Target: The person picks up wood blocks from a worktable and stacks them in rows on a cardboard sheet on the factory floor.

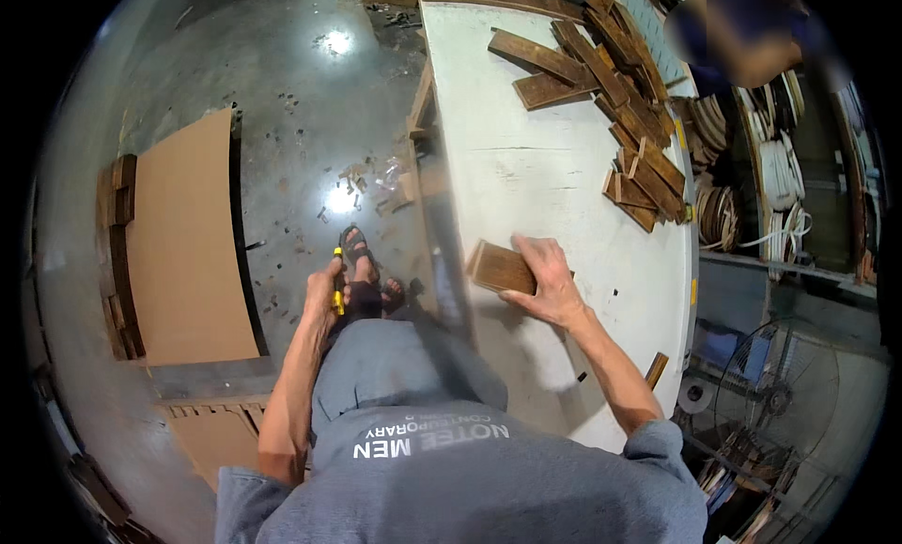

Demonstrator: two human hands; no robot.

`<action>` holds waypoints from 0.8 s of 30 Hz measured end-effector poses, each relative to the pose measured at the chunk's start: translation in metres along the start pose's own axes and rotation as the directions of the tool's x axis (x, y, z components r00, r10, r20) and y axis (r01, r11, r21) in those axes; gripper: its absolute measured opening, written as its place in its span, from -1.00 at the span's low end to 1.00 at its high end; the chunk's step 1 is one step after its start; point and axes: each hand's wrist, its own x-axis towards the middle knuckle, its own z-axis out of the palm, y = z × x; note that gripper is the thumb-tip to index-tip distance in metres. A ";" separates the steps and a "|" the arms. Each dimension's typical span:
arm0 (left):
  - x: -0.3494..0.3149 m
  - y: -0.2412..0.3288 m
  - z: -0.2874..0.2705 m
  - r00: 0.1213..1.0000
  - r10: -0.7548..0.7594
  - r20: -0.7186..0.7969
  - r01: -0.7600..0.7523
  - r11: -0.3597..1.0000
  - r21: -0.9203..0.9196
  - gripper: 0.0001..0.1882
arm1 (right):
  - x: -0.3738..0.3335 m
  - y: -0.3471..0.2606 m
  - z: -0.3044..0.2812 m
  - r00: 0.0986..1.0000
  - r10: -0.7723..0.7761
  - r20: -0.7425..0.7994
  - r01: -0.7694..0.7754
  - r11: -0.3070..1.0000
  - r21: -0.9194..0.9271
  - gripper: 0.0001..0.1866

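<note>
My left hand (322, 288) is closed around a slim yellow-and-black tool (338, 304), held upright beside the table over the floor. Its exact kind is too small to make out. On the white tabletop (512, 187), my right hand (554, 290) grips a short brown wooden block (501, 268) near the left edge, thumb on the near side and fingers on the far side. Dark-stained wooden pieces (620, 84) lie in a loose heap at the table's far right.
A large brown board (188, 243) lies on a stack to the left. Scraps (352, 178) litter the floor. Coiled strips (780, 168) hang on a rack at right, above a fan (778, 398). Another person's arm (752, 55) shows at top right. One wooden piece (656, 370) lies by my right elbow.
</note>
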 end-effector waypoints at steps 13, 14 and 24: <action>0.004 0.001 -0.012 0.988 -0.099 -0.120 0.070 0.972 -0.225 -0.69 | 0.057 0.041 -0.052 0.988 -0.144 -0.064 0.139 0.987 -0.078 -0.32; 0.002 0.003 -0.011 0.987 -0.119 -0.112 0.091 0.970 -0.224 -0.70 | 0.085 0.052 -0.063 0.984 -0.157 -0.082 0.146 0.982 -0.117 -0.33; -0.019 0.006 -0.011 0.985 0.131 -0.109 -0.137 0.989 -0.050 -0.73 | 0.245 0.134 -0.088 0.985 -0.171 -0.026 0.129 0.825 -0.550 -0.32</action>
